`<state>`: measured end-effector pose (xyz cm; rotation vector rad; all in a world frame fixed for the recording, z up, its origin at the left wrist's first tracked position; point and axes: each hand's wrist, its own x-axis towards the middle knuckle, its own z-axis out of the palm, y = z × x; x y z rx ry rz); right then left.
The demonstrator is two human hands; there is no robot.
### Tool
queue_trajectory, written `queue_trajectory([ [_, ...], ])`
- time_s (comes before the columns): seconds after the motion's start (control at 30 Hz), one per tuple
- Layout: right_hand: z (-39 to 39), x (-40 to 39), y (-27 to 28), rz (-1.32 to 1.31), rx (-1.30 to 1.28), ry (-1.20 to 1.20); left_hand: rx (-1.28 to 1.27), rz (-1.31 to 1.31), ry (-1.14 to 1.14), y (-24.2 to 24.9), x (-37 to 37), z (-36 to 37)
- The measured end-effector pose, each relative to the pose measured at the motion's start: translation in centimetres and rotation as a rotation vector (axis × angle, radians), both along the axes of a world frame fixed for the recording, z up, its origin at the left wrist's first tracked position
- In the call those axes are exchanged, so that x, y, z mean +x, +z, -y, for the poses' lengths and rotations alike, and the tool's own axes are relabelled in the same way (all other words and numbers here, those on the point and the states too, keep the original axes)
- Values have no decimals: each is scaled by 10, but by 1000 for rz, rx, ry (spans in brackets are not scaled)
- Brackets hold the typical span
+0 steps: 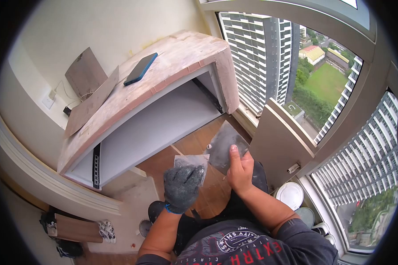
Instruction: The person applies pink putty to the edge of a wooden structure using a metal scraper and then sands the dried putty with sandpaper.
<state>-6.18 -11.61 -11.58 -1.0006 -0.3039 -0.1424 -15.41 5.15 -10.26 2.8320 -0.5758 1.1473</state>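
My left hand (181,187), in a dark grey dusty glove, is closed round a flat rectangular scraper blade (191,161) with pale smears. My bare right hand (240,170) grips a larger flat grey plate (225,143), thumb on its upper face and the other fingers behind. A small pale lump (209,146) sits at this plate's left edge. The scraper blade's right edge is right at the plate in this view. Beyond both hands stands a cabinet (172,70) with a curved, patchy, pinkish-plastered top and a hollow white inside.
On the cabinet lie a blue-edged phone (140,69) and a thin board (93,104). Black drawer rails (97,165) line its opening. A loose panel (276,145) leans by the window at right, near white buckets (290,195). Shoes (107,231) are on the floor at lower left.
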Motion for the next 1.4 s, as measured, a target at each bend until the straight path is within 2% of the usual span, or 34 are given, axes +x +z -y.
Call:
queue_trajectory([
  [0.07,-3,-4,-21,0,-165,132,-17,41,-5,-2,6,-2],
  [0.17,-7,-20,-28,262,-615,194,-34,104,45,7,5,-10],
  [0.27,1,-21,-28,141,-917,470,-665,-101,198,0,-3,-35],
  [0.37,-9,-7,-58,-643,0,808,-1366,-58,-79,8,-10,-40],
  [0.4,-9,-1,-66,-747,-12,908,-1490,-163,-76,6,-12,-45],
  [0.47,-23,-8,-77,-860,29,1011,-1791,-402,-267,-37,-28,-80],
  [0.53,-43,-18,-81,-889,98,1107,-1940,-520,-267,-69,-28,-87],
  [0.57,-51,-23,-81,-866,143,1151,-1947,-507,-170,-82,-27,-82],
  [0.6,-58,-22,-85,-833,214,1190,-1788,-523,-142,-105,-30,-91],
  [0.73,-65,-20,-85,-813,142,1176,-1526,-560,82,-98,-42,-92],
  [0.83,-64,-15,-89,-807,211,1150,-1618,-655,95,-90,-44,-93],
  [0.9,-71,-3,-111,-788,384,1171,-871,-970,466,-68,-46,-80],
  [0.93,-57,6,-86,-728,514,1157,-472,-1081,626,-61,-46,-72],
  [0.97,-46,16,-68,-701,516,1100,-392,-1124,675,-72,-47,-66],
  [1.03,-37,36,-62,-623,394,904,-609,-871,740,-75,-41,-50],
  [1.07,-37,48,-76,-625,417,781,-704,-664,693,-82,-35,-51],
  [1.1,-41,59,-99,-630,431,661,-849,-611,605,-85,-24,-56],
  [1.17,-44,74,-142,-823,407,331,-1381,-661,304,-98,7,-58],
  [1.23,-42,82,-166,-889,-12,279,-2031,-701,-146,-97,43,-29],
  [1.27,-44,82,-176,-913,-219,252,-2132,-685,-197,-102,60,-15],
  [1.37,-55,77,-209,-280,-725,166,-2436,-727,-438,-119,116,20],
  [1.4,-59,74,-222,-80,-858,91,-2457,-737,-453,-127,134,30],
])
